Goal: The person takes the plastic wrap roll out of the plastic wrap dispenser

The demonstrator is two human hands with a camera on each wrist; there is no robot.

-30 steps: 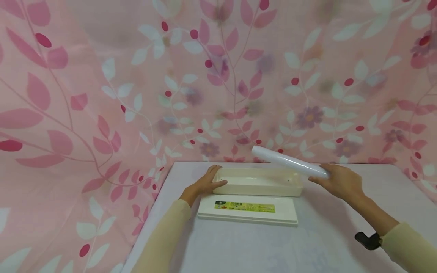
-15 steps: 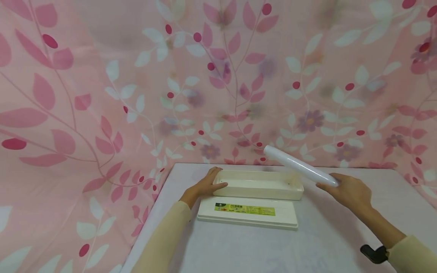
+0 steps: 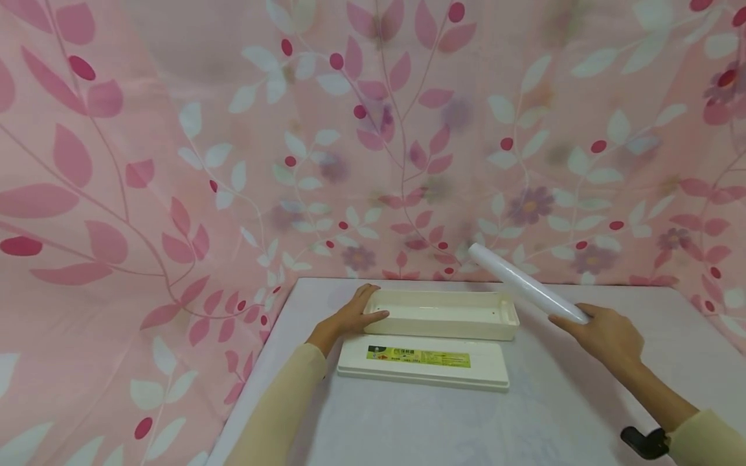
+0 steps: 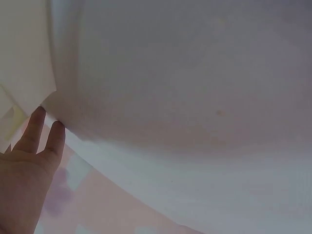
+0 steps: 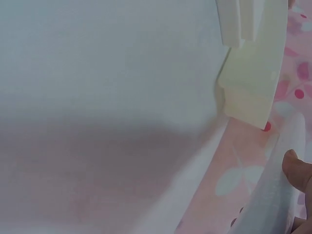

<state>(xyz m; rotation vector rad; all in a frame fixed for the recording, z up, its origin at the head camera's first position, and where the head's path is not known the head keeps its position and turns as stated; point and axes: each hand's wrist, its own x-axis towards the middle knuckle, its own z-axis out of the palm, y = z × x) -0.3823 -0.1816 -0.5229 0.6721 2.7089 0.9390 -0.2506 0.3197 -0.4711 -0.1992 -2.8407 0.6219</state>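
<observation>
A cream, long plastic box point(image 3: 443, 329) lies open-topped near the table's far edge, with nothing visible inside. My left hand point(image 3: 350, 315) grips its left end, the thumb over the front wall and the fingers towards the back corner. In my right hand point(image 3: 612, 334) is a roll of cling film point(image 3: 527, 285), held by its lower right end. The roll tilts up to the left, in the air right of the box and apart from it. The box's matching lid point(image 3: 360, 367), bearing a green-yellow label point(image 3: 418, 356), lies flat just in front of the box.
A white cloth covers the table point(image 3: 408, 427). Close behind it hangs a pink curtain point(image 3: 326, 162) with leaves and flowers, which also runs down the left side. A black strap piece point(image 3: 644, 443) sticks out at the right wrist.
My right hand has drawn the cling film roll right and slightly down, away from over the box, and the roll slopes more steeply. The left hand, box and lid keep their places.
</observation>
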